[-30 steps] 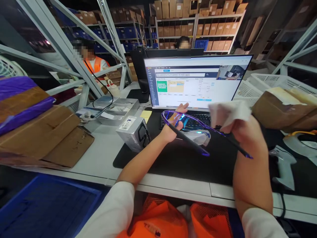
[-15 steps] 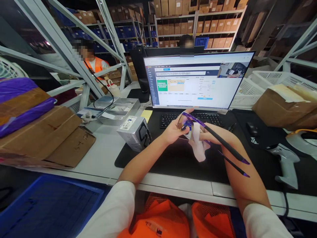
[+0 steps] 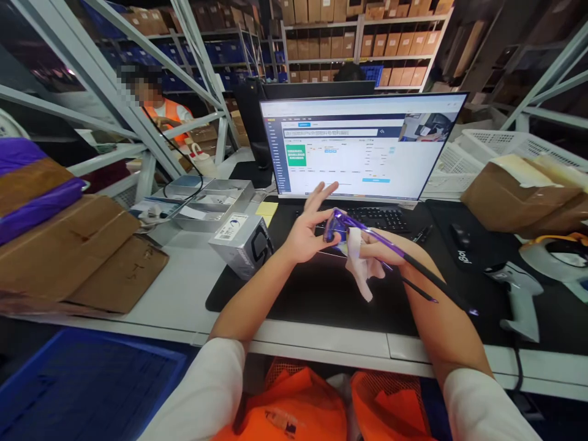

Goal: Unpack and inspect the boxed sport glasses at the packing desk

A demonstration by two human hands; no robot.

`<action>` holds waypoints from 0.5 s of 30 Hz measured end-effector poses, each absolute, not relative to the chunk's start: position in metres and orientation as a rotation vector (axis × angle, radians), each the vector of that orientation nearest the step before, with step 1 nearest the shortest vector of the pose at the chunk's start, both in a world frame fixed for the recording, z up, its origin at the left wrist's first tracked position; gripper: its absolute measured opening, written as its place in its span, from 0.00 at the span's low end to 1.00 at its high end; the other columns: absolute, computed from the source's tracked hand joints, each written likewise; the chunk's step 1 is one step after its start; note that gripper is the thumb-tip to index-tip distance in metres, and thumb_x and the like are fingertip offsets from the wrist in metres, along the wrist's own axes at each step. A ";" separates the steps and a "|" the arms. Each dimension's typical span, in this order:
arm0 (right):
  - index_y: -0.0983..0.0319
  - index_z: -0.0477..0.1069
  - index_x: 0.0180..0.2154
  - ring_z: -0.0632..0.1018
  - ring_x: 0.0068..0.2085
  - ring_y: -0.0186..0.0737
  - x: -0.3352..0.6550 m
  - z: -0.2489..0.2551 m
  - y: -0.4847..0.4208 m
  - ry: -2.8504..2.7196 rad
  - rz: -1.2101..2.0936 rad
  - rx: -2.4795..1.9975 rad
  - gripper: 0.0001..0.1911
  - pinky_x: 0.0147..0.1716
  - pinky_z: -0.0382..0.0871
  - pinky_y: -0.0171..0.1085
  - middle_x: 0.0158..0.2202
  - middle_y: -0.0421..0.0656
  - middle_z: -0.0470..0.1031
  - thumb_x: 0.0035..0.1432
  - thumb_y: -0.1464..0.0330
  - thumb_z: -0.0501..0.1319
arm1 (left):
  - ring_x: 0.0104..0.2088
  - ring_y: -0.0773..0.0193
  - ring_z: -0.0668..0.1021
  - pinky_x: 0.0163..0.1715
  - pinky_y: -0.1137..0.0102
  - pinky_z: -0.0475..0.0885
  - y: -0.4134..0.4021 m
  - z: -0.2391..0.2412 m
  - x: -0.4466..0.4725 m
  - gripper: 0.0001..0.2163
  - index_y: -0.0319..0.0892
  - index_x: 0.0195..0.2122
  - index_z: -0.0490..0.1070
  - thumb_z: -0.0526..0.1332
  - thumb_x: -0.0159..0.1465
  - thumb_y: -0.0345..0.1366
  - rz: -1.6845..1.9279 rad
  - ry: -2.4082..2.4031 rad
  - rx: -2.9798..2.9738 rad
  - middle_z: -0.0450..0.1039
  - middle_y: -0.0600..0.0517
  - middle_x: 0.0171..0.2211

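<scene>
A pair of glasses [image 3: 383,243] with a purple frame and black-tipped temples is held over the black desk mat, its temples pointing right towards me. My left hand [image 3: 309,234] pinches the lens end between thumb and index finger, while its other fingers stretch up towards the monitor. A white cloth [image 3: 357,264] hangs from my right hand [image 3: 382,247], whose closed fingers press it against the glasses. Part of the right hand lies hidden behind the cloth and the temples. To the left, a silver-grey box [image 3: 242,245] with a white label stands on the mat's edge.
A monitor [image 3: 340,159] and keyboard [image 3: 376,218] sit behind my hands. On the right are a mouse [image 3: 459,236], a handheld scanner [image 3: 519,297] and a cardboard box [image 3: 519,196]. Cardboard boxes [image 3: 78,257] fill the left, above a blue crate [image 3: 92,380]. A person in an orange vest [image 3: 172,116] is beyond.
My left hand's outer fingers have spread upward, away from the glasses. The glasses have turned slightly, with their temple tips shifting. The cloth stays in my right hand.
</scene>
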State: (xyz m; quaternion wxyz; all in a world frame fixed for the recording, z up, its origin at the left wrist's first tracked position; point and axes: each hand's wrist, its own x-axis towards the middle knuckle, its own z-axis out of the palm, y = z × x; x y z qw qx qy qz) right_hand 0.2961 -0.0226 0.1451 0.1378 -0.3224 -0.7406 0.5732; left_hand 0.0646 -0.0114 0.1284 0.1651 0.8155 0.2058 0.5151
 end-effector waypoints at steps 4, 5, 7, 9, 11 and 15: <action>0.65 0.76 0.28 0.70 0.18 0.32 0.294 0.140 -0.021 -2.090 1.655 -0.927 0.18 0.15 0.61 0.29 0.21 0.42 0.75 0.60 0.56 0.63 | 0.74 0.47 0.55 0.71 0.44 0.55 -0.011 0.119 0.074 0.19 0.48 0.51 0.79 0.63 0.66 0.54 1.432 0.539 2.213 0.62 0.44 0.69; 0.65 0.76 0.29 0.70 0.19 0.31 0.292 0.138 -0.022 -2.029 1.623 -0.886 0.18 0.17 0.62 0.29 0.22 0.42 0.75 0.60 0.56 0.63 | 0.74 0.46 0.56 0.71 0.44 0.56 -0.011 0.115 0.079 0.20 0.49 0.52 0.78 0.62 0.67 0.54 1.370 0.512 2.195 0.62 0.44 0.69; 0.64 0.76 0.31 0.73 0.24 0.32 0.289 0.136 -0.024 -1.915 1.543 -0.796 0.18 0.21 0.66 0.30 0.26 0.42 0.77 0.61 0.55 0.63 | 0.73 0.46 0.58 0.70 0.43 0.58 -0.013 0.112 0.086 0.21 0.49 0.54 0.78 0.61 0.68 0.55 1.290 0.474 2.198 0.63 0.44 0.69; 0.64 0.76 0.32 0.74 0.25 0.34 0.290 0.138 -0.026 -1.904 1.511 -0.780 0.18 0.24 0.68 0.31 0.27 0.42 0.77 0.61 0.55 0.62 | 0.72 0.45 0.60 0.70 0.43 0.59 -0.016 0.116 0.086 0.19 0.49 0.51 0.79 0.63 0.67 0.54 1.338 0.480 2.238 0.64 0.44 0.68; 0.65 0.76 0.31 0.72 0.22 0.35 0.295 0.142 -0.028 -2.014 1.603 -0.855 0.18 0.21 0.67 0.32 0.24 0.42 0.75 0.59 0.55 0.64 | 0.73 0.43 0.59 0.70 0.42 0.58 -0.020 0.124 0.079 0.17 0.48 0.46 0.80 0.66 0.64 0.53 1.437 0.518 2.304 0.64 0.44 0.68; 0.66 0.77 0.28 0.73 0.23 0.37 0.302 0.145 -0.022 -1.854 1.770 -0.988 0.17 0.22 0.68 0.35 0.24 0.44 0.76 0.46 0.58 0.72 | 0.73 0.45 0.57 0.71 0.41 0.56 -0.023 0.135 0.066 0.18 0.50 0.50 0.78 0.67 0.64 0.52 1.577 0.505 2.325 0.66 0.46 0.66</action>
